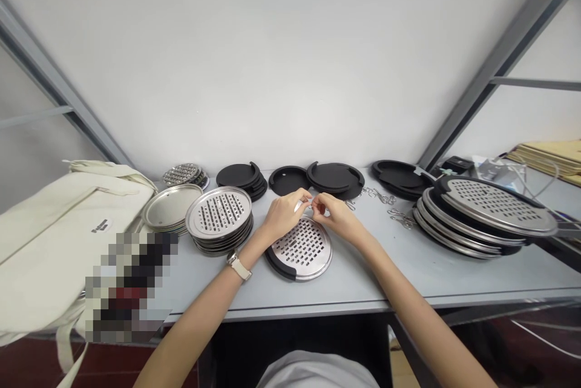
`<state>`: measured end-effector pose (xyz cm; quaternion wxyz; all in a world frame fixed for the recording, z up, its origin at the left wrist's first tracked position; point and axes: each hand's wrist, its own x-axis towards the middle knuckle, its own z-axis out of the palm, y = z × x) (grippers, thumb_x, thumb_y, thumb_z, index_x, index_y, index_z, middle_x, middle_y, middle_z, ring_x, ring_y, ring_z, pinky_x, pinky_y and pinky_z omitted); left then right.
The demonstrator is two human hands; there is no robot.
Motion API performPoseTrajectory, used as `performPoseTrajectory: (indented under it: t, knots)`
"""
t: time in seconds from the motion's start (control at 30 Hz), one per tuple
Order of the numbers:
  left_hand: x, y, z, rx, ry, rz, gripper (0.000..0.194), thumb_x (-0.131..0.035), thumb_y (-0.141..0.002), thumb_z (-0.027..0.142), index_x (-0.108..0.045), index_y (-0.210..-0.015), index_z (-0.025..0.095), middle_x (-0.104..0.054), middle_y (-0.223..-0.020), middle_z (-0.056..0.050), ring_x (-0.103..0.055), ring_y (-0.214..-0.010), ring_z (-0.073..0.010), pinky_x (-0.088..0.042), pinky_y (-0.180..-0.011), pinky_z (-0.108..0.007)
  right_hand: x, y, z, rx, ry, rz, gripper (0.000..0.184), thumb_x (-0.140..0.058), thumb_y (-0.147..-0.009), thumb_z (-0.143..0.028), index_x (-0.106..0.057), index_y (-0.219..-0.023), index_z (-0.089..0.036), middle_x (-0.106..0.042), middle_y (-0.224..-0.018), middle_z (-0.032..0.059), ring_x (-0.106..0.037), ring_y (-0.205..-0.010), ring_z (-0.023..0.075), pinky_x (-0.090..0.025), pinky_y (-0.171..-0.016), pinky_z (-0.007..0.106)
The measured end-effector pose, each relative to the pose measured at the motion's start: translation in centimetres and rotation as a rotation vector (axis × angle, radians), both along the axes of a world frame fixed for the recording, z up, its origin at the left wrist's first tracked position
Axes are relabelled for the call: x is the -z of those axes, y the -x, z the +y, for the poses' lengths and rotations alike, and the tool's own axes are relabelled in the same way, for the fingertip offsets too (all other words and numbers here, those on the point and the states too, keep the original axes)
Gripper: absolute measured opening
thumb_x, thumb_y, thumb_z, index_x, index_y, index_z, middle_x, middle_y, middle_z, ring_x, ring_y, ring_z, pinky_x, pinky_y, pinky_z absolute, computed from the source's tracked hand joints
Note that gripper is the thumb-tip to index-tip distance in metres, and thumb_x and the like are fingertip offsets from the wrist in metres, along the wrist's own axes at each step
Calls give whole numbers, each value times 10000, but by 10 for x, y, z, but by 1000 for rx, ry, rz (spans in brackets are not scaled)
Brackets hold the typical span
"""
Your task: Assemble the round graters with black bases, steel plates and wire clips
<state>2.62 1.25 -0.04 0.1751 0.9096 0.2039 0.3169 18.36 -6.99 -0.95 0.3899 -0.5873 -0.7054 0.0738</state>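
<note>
- Steel perforated disc (pixel 302 249) with a black rim piece (pixel 278 266) lay on the grey table (pixel 363 279) at lower centre, just below the hands.
- Left hand (pixel 285 213) and right hand (pixel 338 217) were together, fingertips meeting above the disc, pinching something small (pixel 305 203).
- Stacked steel discs (pixel 218 212) stood just left; black lids (pixel 240 176) lined the back; wire hooks (pixel 379 196) lay right.

Nothing legible, dark print (pixel 101 225) on a canvas bag (pixel 49 243) (too blurred to read)
</note>
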Motion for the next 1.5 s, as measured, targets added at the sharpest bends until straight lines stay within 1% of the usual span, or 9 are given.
performPoseTrajectory:
  t: [0.3,0.47,0.57,0.7,0.83,0.9,1.13,1.3,1.5]
  knots:
    - [-1,1,-5,13,-120,97,202,-444,-925,208,-500,-1117,237,-656,-1012,2,-627,-931,-164,-446,-740,-245,4,5,3,72,-50,-139,141,-474,-775,-110,-404,-709,-213,-475,-726,10,-481,-646,157,-409,-595,259]
    - [1,2,-6,50,-250,165,212,-392,-943,200,-502,-1123,219,-659,-1008,-17,-632,-875,-166,-434,-683,-240,5,6,3,115,-36,-142,147,-475,-774,-133,-378,-703,-218,-469,-723,11,-478,-652,168,-411,-599,276]
    - [2,2,-5,39,-292,186,209,-368,-956,217,-510,-1110,212,-663,-984,-20,-635,-820,-162,-420,-641,-237,4,5,2,109,-60,-99,116,-477,-779,-149,-408,-708,-211,-484,-749,18,-495,-683,170,-431,-634,285]
    - [2,1,-4,13,-297,169,208,-361,-960,219,-504,-1110,208,-661,-983,-22,-634,-829,-161,-411,-626,-234,0,3,0,60,-79,61,65,-504,-796,-196,-488,-733,-198,-546,-795,28,-555,-760,175,-464,-719,302]
    - [2,1,-3,-16,-295,142,209,-356,-969,247,-513,-1100,202,-655,-981,-35,-634,-830,-161,-407,-620,-228,-2,-1,-1,11,54,288,128,-508,-845,-283,-538,-761,-191,-641,-778,26,-629,-749,176,-493,-705,294]
    - [2,1,-4,-36,-293,135,208,-350,-974,261,-512,-1091,202,-656,-961,-33,-636,-811,-157,-400,-605,-226,0,-4,0,13,84,344,174,-507,-861,-334,-551,-776,-188,-660,-781,35,-645,-764,185,-504,-720,306]
    - [0,1,-5,-49,-290,171,211,-355,-974,277,-511,-1094,201,-653,-950,-36,-632,-795,-157,-394,-591,-225,6,-7,2,1,28,381,155,-532,-843,-329,-552,-914,-193,-644,-802,31,-623,-724,161,-517,-694,300]
    - [0,2,-6,-37,-290,202,240,-324,-982,291,-513,-1100,203,-652,-933,-31,-627,-797,-158,-393,-594,-228,3,-7,1,21,74,295,121,-518,-833,-257,-610,-862,-183,-665,-797,30,-627,-734,162,-500,-685,280]
    - [0,1,-6,-4,-290,219,234,-337,-977,277,-511,-1113,197,-656,-927,-41,-632,-816,-169,-399,-614,-233,7,-7,1,75,75,297,92,-533,-783,-215,-601,-826,-171,-661,-753,23,-622,-677,155,-493,-643,266]
